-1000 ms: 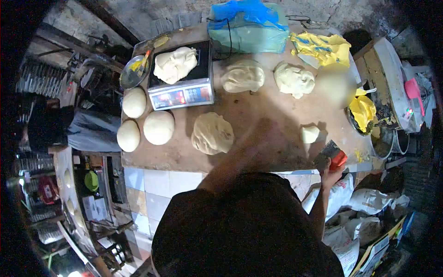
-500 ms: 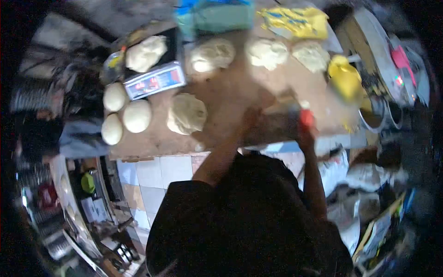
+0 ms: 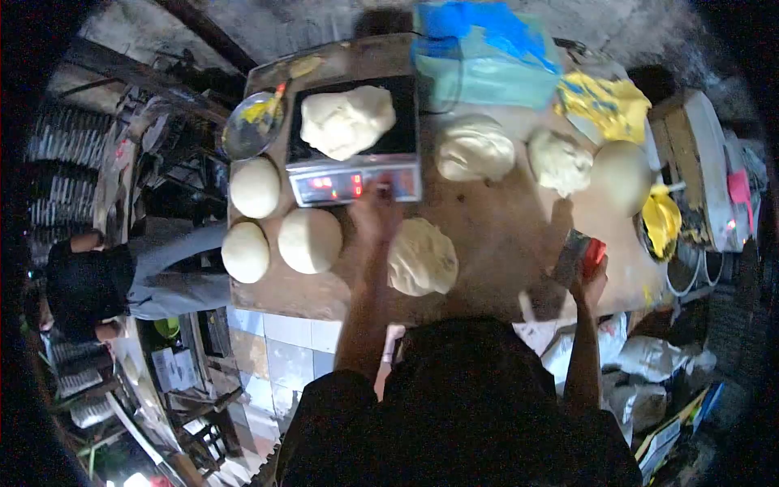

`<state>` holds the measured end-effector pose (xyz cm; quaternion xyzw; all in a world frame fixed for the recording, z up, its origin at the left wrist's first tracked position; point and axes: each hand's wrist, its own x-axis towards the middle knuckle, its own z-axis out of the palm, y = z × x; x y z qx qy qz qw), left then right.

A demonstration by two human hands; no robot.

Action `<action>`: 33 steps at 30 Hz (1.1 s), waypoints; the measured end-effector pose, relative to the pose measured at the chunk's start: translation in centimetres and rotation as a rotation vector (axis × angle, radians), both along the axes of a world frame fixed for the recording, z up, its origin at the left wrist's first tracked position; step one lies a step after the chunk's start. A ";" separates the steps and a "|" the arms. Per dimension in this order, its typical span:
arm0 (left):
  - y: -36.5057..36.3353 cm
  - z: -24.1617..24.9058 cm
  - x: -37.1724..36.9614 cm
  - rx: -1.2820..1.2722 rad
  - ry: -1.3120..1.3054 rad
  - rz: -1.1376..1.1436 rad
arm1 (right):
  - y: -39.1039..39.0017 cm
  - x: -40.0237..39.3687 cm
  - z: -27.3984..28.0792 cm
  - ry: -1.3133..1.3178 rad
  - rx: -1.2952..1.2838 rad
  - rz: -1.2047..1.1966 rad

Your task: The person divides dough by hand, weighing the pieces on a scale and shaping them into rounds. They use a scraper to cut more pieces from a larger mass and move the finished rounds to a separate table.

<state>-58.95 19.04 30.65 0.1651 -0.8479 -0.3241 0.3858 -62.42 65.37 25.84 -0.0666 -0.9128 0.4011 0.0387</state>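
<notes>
My left hand point(image 3: 376, 213) reaches to the front panel of a digital scale point(image 3: 398, 186), fingers stretched toward its keys and somewhat blurred; it holds nothing. A lumpy piece of dough point(image 3: 347, 122) lies on the scale's dark platform. In my right hand point(image 3: 591, 286), closed round its red handle, is a dough scraper point(image 3: 571, 256) with a flat metal blade, held above the table's right part. Between my hands sits a rough dough lump point(image 3: 422, 256), close to my left forearm.
Smooth dough balls point(image 3: 309, 241) stand left, near a bowl point(image 3: 252, 126). More dough pieces point(image 3: 476, 147) lie along the back of the table point(image 3: 495, 235). Behind are a blue-green covered box point(image 3: 487, 69) and yellow plastic point(image 3: 604, 105). Another person point(image 3: 89, 284) is at the left.
My left hand has moved from mid-table leftward to the scale's panel. My right hand keeps the scraper, now farther from the left hand. The view has shifted, and red digits show on the scale.
</notes>
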 end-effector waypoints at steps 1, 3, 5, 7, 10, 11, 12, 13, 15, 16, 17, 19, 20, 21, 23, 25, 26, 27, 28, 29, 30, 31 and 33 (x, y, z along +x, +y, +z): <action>-5.3 -0.6 0.1 -0.017 -0.395 0.277 | -2.7 -0.4 0.9 0.049 -0.070 0.008; -12.8 0.2 -0.6 0.023 -0.088 0.268 | -8.4 -1.1 0.8 0.098 -0.142 0.016; -15.2 2.9 -2.5 -0.006 -0.197 0.268 | -14.8 -2.8 -1.1 0.153 0.044 0.191; -17.6 2.8 -5.3 -0.253 -0.237 0.210 | -24.7 -3.7 3.9 0.150 -0.266 0.455; -19.6 1.5 -8.2 -0.204 -0.442 0.118 | -35.6 -7.1 6.2 0.209 -0.181 0.717; -20.1 2.4 -7.8 -0.203 -0.439 0.121 | -38.7 -8.6 5.7 0.212 -0.161 0.734; -20.2 4.3 -7.0 -0.110 -0.410 0.061 | -41.9 -9.7 6.7 0.133 -0.272 0.728; -20.2 5.4 -6.0 -0.018 -0.383 -0.002 | -44.7 -10.5 7.7 0.053 -0.383 0.717; -20.2 6.0 -4.8 -0.129 -0.289 0.018 | -49.6 -12.2 8.2 0.234 -0.341 0.612; -19.9 6.6 -4.4 0.030 -0.267 0.005 | -51.5 -11.8 8.6 0.242 -0.345 0.616; -19.9 7.1 -4.1 0.187 -0.245 -0.009 | -53.2 -11.3 9.1 0.154 -0.363 0.565; -20.7 6.6 -3.8 0.100 -0.232 0.034 | -56.3 -9.2 7.1 0.235 -0.224 0.451; -21.0 6.9 -3.6 0.092 -0.246 0.042 | -57.3 -8.7 2.5 0.000 -0.421 0.593; -21.2 7.2 -3.3 0.083 -0.262 0.046 | -57.6 -8.3 -0.6 -0.243 -0.615 0.726; -21.0 8.5 -2.6 0.089 -0.203 -0.026 | -51.7 -6.3 2.9 0.020 -0.266 1.326; -18.2 14.6 -1.1 0.390 -0.204 -0.061 | -46.7 -3.5 3.3 0.007 -0.345 1.329; -16.4 16.4 -0.8 0.386 -0.200 -0.056 | -43.9 -3.4 2.5 0.080 -0.403 1.249; -13.8 17.7 -0.7 0.465 0.061 -0.247 | -40.5 -3.7 1.8 0.152 -0.456 1.172; -11.0 18.9 -0.4 0.535 0.327 -0.436 | -36.0 -3.5 2.1 -0.197 -0.638 0.893; -8.0 20.0 0.6 0.373 0.218 -0.522 | -30.6 -2.3 1.5 -0.543 -1.350 0.760; -3.7 19.0 0.5 0.608 0.213 -0.558 | -28.3 -2.4 -1.0 -0.549 -1.332 0.777; 1.2 19.0 0.6 0.561 0.067 -0.585 | -17.7 -3.4 -5.0 -0.319 -1.244 0.546; 10.5 15.2 -1.7 0.235 0.183 -0.600 | -3.7 -5.8 -10.8 0.146 -1.028 0.084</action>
